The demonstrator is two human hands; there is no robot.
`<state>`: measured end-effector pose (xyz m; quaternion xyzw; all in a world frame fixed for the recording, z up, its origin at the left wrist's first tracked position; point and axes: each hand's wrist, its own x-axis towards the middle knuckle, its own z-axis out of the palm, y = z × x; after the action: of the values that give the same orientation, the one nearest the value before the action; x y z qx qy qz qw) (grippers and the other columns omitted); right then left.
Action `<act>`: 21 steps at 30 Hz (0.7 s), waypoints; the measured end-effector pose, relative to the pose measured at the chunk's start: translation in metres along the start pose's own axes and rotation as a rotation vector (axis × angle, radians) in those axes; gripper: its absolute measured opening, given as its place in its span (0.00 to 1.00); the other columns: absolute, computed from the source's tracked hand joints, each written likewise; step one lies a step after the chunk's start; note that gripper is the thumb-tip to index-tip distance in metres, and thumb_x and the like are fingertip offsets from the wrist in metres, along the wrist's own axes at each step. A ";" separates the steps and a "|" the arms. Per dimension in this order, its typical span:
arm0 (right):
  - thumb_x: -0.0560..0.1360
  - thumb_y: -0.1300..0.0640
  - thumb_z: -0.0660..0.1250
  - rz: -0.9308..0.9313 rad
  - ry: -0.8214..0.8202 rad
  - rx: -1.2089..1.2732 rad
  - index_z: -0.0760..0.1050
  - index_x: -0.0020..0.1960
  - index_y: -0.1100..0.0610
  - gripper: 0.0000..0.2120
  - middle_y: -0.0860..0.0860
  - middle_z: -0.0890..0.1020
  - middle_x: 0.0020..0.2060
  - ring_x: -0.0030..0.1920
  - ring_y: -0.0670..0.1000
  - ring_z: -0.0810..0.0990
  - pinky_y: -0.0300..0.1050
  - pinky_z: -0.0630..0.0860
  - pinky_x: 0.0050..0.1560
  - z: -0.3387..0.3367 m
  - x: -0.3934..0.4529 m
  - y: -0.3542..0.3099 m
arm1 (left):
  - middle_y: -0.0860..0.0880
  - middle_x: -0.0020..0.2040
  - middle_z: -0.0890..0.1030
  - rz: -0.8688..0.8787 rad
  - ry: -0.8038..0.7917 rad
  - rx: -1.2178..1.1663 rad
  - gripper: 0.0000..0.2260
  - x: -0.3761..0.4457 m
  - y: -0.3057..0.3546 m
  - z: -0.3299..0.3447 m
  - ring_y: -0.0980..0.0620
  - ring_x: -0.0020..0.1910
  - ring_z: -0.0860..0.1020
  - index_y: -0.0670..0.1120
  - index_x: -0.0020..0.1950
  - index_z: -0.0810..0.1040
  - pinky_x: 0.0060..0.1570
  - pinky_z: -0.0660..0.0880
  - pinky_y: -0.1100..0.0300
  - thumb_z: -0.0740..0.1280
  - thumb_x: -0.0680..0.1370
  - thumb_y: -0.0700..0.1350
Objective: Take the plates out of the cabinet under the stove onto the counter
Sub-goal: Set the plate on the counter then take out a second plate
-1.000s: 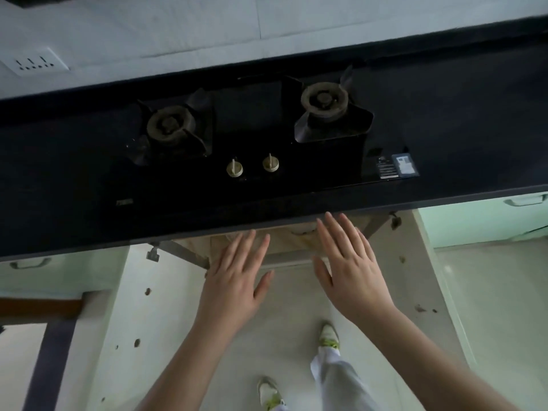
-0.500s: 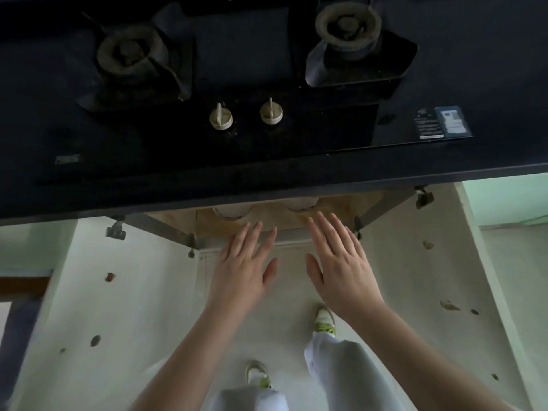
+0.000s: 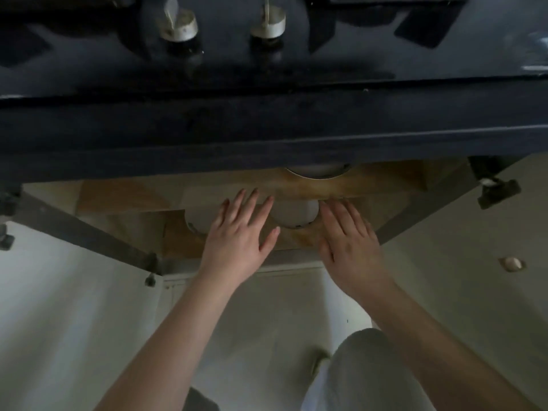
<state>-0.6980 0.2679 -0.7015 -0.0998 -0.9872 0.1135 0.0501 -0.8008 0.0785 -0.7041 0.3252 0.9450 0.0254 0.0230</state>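
Under the black stove (image 3: 267, 69) and its two knobs (image 3: 178, 23), the left hand (image 3: 237, 241) and right hand (image 3: 351, 247) reach flat-fingered, holding nothing, toward what appear to be white plates (image 3: 293, 213) on a wooden shelf (image 3: 370, 180) in the open cabinet.

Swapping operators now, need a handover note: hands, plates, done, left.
Left hand: open, empty, fingers spread, reaching into the cabinet under the stove.
Right hand: open, empty, reaching in alongside.
Plates: white plate on the lower shelf between the hands; another plate on the shelf above, partly hidden by the counter edge.
Done: cabinet open.
Left: grasp the plates and lift them onto the counter. None out yet.
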 end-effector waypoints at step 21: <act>0.80 0.45 0.48 -0.025 0.330 -0.041 0.60 0.75 0.53 0.26 0.53 0.64 0.74 0.75 0.55 0.59 0.56 0.59 0.73 0.078 0.060 0.058 | 0.49 0.74 0.68 -0.008 0.268 0.009 0.26 0.052 -0.008 0.082 0.48 0.73 0.66 0.53 0.78 0.59 0.73 0.59 0.47 0.48 0.82 0.62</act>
<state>-0.7551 0.3187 -0.7856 -0.1056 -0.9689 0.0749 0.2108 -0.8420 0.1072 -0.7873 0.3151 0.9411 0.0644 -0.1047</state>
